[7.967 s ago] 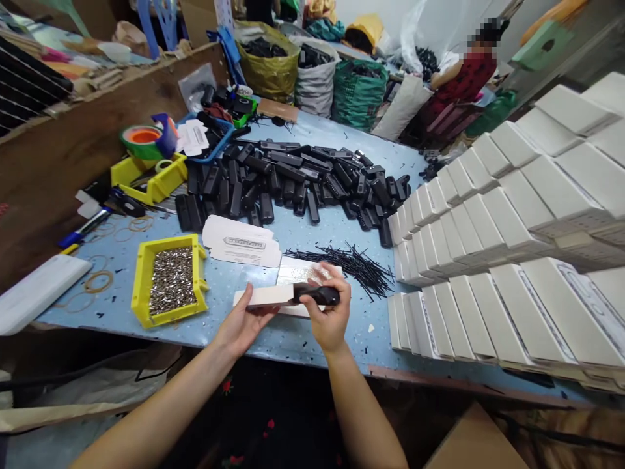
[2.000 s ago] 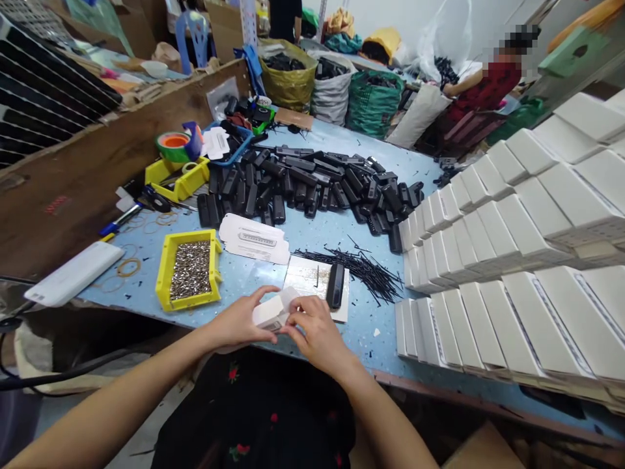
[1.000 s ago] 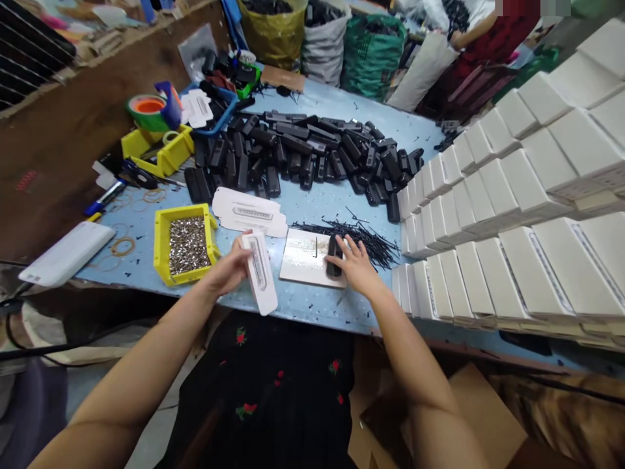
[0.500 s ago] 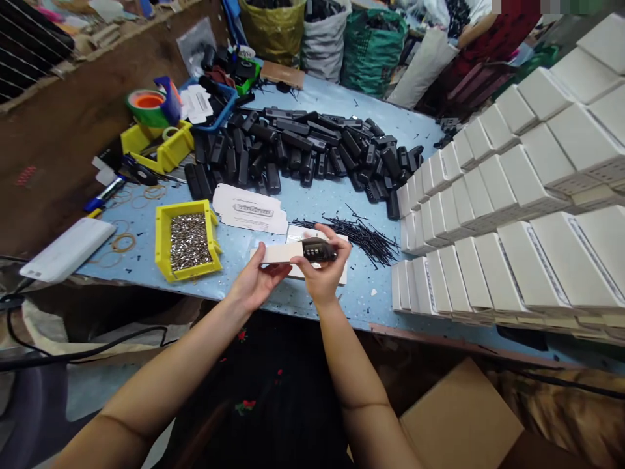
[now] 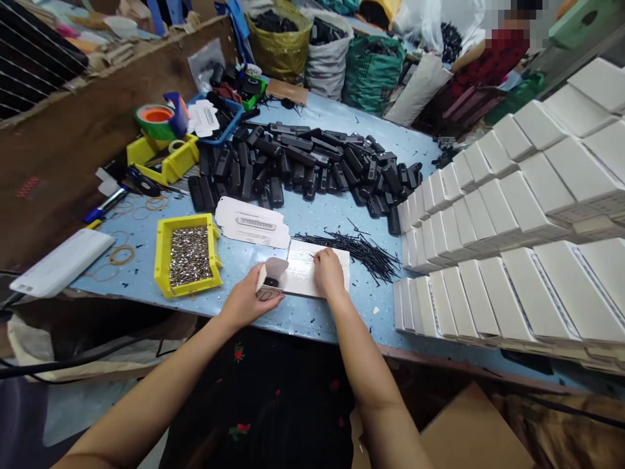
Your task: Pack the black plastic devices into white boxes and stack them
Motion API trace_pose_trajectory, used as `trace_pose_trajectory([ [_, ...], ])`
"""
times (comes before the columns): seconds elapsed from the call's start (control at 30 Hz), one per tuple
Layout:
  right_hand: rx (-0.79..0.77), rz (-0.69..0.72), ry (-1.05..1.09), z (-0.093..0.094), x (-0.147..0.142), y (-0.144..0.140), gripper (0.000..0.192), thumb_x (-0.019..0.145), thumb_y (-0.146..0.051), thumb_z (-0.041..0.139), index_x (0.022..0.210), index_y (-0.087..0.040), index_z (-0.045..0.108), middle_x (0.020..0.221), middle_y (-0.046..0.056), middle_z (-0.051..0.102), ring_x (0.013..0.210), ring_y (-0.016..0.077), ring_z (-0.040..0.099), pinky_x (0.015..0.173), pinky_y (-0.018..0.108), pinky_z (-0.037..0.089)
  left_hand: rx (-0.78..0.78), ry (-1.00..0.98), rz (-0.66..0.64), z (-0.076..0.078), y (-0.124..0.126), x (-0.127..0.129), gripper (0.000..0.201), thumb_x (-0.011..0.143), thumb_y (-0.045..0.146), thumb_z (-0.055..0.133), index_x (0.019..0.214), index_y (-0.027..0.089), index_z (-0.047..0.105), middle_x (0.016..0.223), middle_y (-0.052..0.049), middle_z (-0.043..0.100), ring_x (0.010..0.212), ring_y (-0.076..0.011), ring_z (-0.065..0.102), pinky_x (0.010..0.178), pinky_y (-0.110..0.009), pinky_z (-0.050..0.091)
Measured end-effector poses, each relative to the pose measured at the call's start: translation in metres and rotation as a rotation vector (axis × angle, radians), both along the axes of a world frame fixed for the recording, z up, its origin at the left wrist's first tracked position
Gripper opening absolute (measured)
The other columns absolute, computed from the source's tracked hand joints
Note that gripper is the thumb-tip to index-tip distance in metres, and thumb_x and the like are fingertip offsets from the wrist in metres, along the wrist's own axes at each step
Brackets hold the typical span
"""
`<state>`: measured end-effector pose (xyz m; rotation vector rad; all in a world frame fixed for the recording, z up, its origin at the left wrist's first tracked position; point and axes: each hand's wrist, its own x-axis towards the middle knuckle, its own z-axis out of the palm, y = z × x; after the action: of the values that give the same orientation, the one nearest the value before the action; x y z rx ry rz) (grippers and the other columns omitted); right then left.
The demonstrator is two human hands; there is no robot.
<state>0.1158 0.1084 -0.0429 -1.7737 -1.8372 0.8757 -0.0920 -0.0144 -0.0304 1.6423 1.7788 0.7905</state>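
Note:
My left hand [image 5: 239,303] grips a small white box [image 5: 263,294], tilted with its end flap up and open. Inside the box shows the end of a black device [image 5: 271,282]. My right hand [image 5: 330,272] is over a flat white board [image 5: 299,273], its fingertips pinched close to the surface. What sits between those fingertips is too small to make out. Tiny shiny bits are scattered on the board. Just beyond it lies a heap of thin black strips [image 5: 374,256]. A flat printed card [image 5: 254,225] lies beyond the box.
A yellow bin [image 5: 160,260] of small metal parts stands at left. Many black devices [image 5: 297,156] lie piled across the back. White boxes [image 5: 498,293] are stacked along the right. A white power bank-like block [image 5: 63,260] lies far left. Another person [image 5: 469,71] is at the back right.
The black device, which stuck out of the box, now sits inside it. My right hand has let go and moved down to the board. The box has turned its open end up.

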Motion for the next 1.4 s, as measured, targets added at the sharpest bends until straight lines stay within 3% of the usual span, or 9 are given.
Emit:
trace_pose_trajectory([
  [0.27, 0.074, 0.08, 0.53, 0.041, -0.014, -0.06, 0.043, 0.09, -0.043, 0.049, 0.124, -0.018, 0.051, 0.097, 0.004, 0.06, 0.078, 0.0056, 0.06, 0.072, 0.019, 0.051, -0.034, -0.071, -0.145, -0.001, 0.007, 0.014, 0.077, 0.076, 0.041, 0.065, 0.143, 0.02, 0.031, 0.133, -0.012, 0.056, 0.113, -0.0288, 0.061, 0.092, -0.037, 0.05],
  [0.37, 0.205, 0.184, 0.39, 0.047, -0.021, -0.072, 0.035, 0.087, -0.042, 0.054, 0.112, -0.02, 0.064, 0.092, 0.005, 0.064, 0.086, 0.0091, 0.058, 0.086, 0.026, 0.05, -0.036, -0.086, -0.143, -0.007, 0.006, 0.012, 0.089, 0.075, 0.042, 0.066, 0.147, 0.021, 0.019, 0.127, -0.013, 0.06, 0.101, -0.0291, 0.067, 0.084, -0.038, 0.053],
  [0.53, 0.362, 0.318, 0.221, 0.051, -0.016, -0.061, 0.023, 0.087, -0.036, 0.056, 0.089, -0.019, 0.07, 0.089, 0.005, 0.066, 0.091, 0.0115, 0.056, 0.091, 0.03, 0.046, 0.048, -0.087, -0.189, -0.015, 0.005, 0.009, 0.069, 0.078, 0.043, 0.064, 0.136, 0.021, 0.034, 0.127, -0.013, 0.059, 0.099, -0.027, 0.066, 0.084, -0.039, 0.053],
  [0.77, -0.072, 0.101, 0.615, 0.017, -0.023, -0.064, 0.059, 0.082, -0.052, 0.056, 0.131, -0.018, 0.053, 0.109, 0.005, 0.062, 0.081, 0.0036, 0.058, 0.071, 0.014, 0.05, 0.057, -0.095, -0.221, -0.012, 0.01, 0.014, 0.044, 0.078, 0.039, 0.064, 0.116, 0.022, 0.049, 0.113, -0.008, 0.061, 0.096, -0.0232, 0.065, 0.081, -0.035, 0.052],
  [0.97, -0.036, 0.326, 0.718, -0.005, -0.039, -0.076, 0.055, 0.082, -0.062, 0.053, 0.113, -0.019, 0.068, 0.128, 0.005, 0.056, 0.123, 0.0137, 0.054, 0.111, 0.029, 0.044, -0.125, -0.221, -0.182, -0.006, 0.018, 0.024, 0.107, 0.072, 0.031, 0.067, 0.15, 0.017, -0.005, 0.104, -0.011, 0.067, 0.088, -0.0281, 0.069, 0.077, -0.039, 0.052],
  [1.1, -0.049, 0.314, 0.671, 0.007, -0.037, -0.07, 0.049, 0.089, -0.055, 0.045, 0.117, -0.02, 0.066, 0.124, 0.006, 0.059, 0.121, 0.0118, 0.056, 0.112, 0.03, 0.044, -0.145, -0.173, -0.142, -0.008, 0.02, 0.023, 0.103, 0.073, 0.031, 0.065, 0.152, 0.019, -0.001, 0.114, -0.016, 0.065, 0.092, -0.0315, 0.069, 0.079, -0.042, 0.052],
  [1.2, 0.091, 0.444, 0.557, 0.01, -0.033, -0.075, 0.049, 0.088, -0.052, 0.048, 0.122, -0.021, 0.063, 0.138, 0.005, 0.047, 0.137, 0.0134, 0.042, 0.122, 0.034, 0.031, -0.106, -0.204, -0.139, -0.009, 0.019, 0.023, 0.101, 0.075, 0.034, 0.065, 0.152, 0.019, 0.001, 0.121, -0.017, 0.062, 0.1, -0.0326, 0.066, 0.087, -0.046, 0.051],
  [1.33, 0.053, 0.333, 0.388, 0.005, -0.034, -0.11, 0.103, 0.063, -0.05, 0.076, 0.15, -0.021, 0.027, 0.153, 0.01, 0.02, 0.143, 0.0197, 0.031, 0.121, 0.036, 0.033, 0.085, -0.218, 0.049, -0.009, 0.013, 0.027, 0.086, 0.083, 0.044, 0.056, 0.151, 0.02, 0.009, 0.14, -0.019, 0.044, 0.12, -0.0333, 0.055, 0.097, -0.051, 0.047],
  [1.4, 0.053, 0.291, 0.324, 0.011, -0.03, -0.123, 0.121, 0.056, -0.043, 0.079, 0.153, -0.02, 0.011, 0.151, 0.012, 0.022, 0.139, 0.0212, 0.036, 0.115, 0.035, 0.04, 0.149, -0.216, -0.031, -0.011, 0.013, 0.021, 0.072, 0.089, 0.042, 0.047, 0.151, 0.03, 0.013, 0.141, -0.012, 0.045, 0.123, -0.0306, 0.053, 0.098, -0.051, 0.048],
])
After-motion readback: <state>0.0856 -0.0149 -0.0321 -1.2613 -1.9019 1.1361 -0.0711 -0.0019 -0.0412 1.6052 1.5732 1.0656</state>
